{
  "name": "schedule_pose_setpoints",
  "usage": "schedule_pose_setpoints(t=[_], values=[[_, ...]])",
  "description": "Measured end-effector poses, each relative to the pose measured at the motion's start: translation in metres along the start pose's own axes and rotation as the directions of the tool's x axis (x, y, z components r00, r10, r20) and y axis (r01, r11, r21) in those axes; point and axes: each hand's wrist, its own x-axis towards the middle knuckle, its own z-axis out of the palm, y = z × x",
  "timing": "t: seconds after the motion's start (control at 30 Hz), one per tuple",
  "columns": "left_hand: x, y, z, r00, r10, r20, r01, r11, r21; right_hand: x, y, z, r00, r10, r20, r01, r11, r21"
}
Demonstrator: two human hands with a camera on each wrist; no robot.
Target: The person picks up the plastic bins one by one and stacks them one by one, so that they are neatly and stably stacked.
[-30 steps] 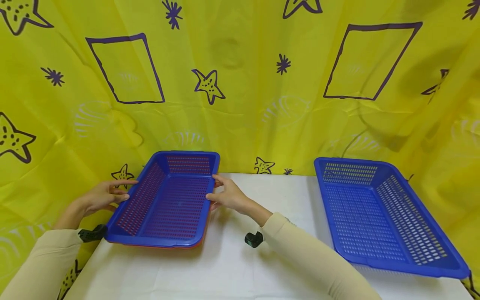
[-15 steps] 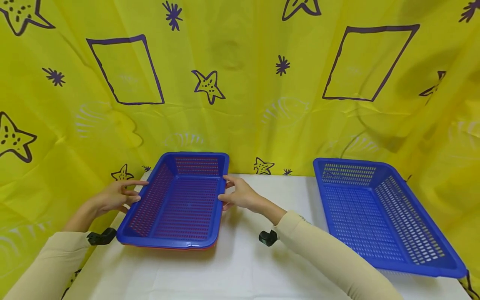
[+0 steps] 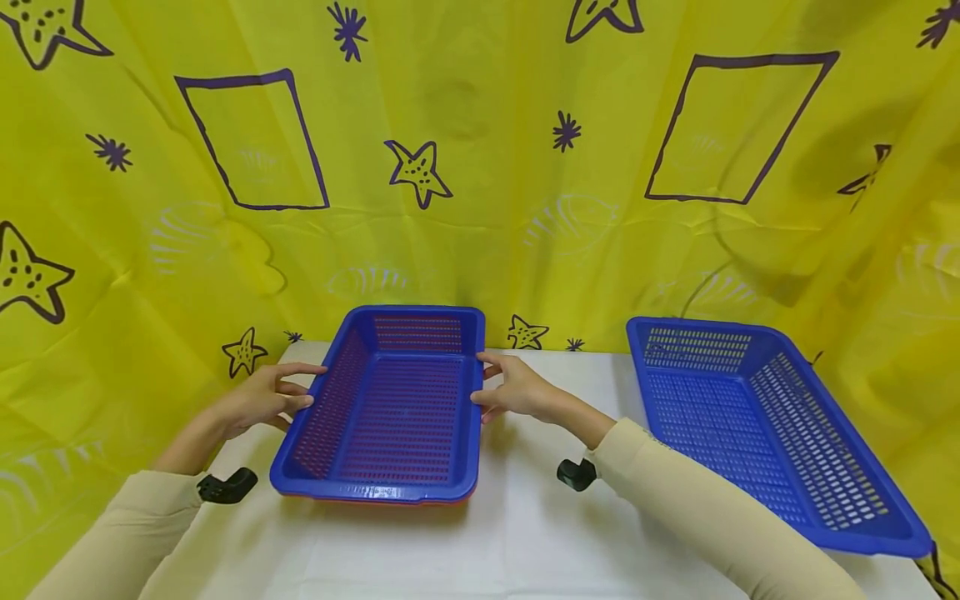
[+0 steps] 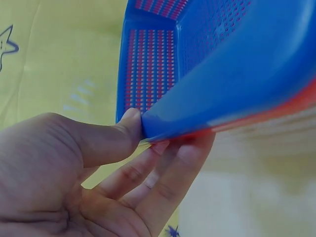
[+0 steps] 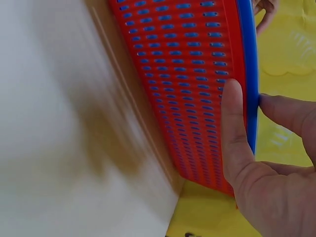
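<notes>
A blue perforated plastic basket [image 3: 408,408] sits nested inside a red one [image 5: 235,44], whose edge shows just below the blue rim. My left hand [image 3: 258,398] grips the pair by the left side, thumb on the blue rim and fingers under the red edge in the left wrist view. On the opposite side my right hand [image 3: 519,389] pinches the rims, with one fingertip against the red outer wall [image 5: 212,113] in the right wrist view. Nothing lies inside the blue basket.
Another blue perforated basket [image 3: 720,442] stands at the right of the white table [image 3: 517,542], partly covered by my right sleeve [image 3: 697,492]. A yellow patterned curtain [image 3: 480,242] hangs right behind the table.
Both hands have carried the nested baskets to the right, from the table's left edge toward its middle. The basket at the right has stayed in place.
</notes>
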Motion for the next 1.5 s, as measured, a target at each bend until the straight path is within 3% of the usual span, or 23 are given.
schedule_pose_setpoints(t=[0.37, 0.9, 1.17, 1.5], values=[[0.015, 0.011, 0.032, 0.999, 0.045, 0.007, -0.045, 0.999, -0.028, -0.028, 0.006, -0.033, 0.999, 0.031, -0.009, -0.031, 1.0, -0.003], [0.038, 0.026, 0.084, 0.999, 0.021, -0.037, -0.024, 0.998, -0.06, -0.068, 0.014, -0.08, 0.997, 0.069, -0.019, -0.07, 0.995, -0.067], [0.049, 0.035, 0.109, 0.998, 0.059, -0.034, -0.061, 0.996, -0.068, -0.087, 0.016, -0.1, 0.997, 0.073, -0.016, -0.074, 0.994, -0.076], [0.055, 0.043, 0.13, 0.997, 0.072, -0.023, -0.074, 0.99, -0.118, -0.106, 0.022, -0.118, 0.997, 0.071, -0.025, -0.074, 0.99, -0.121]])
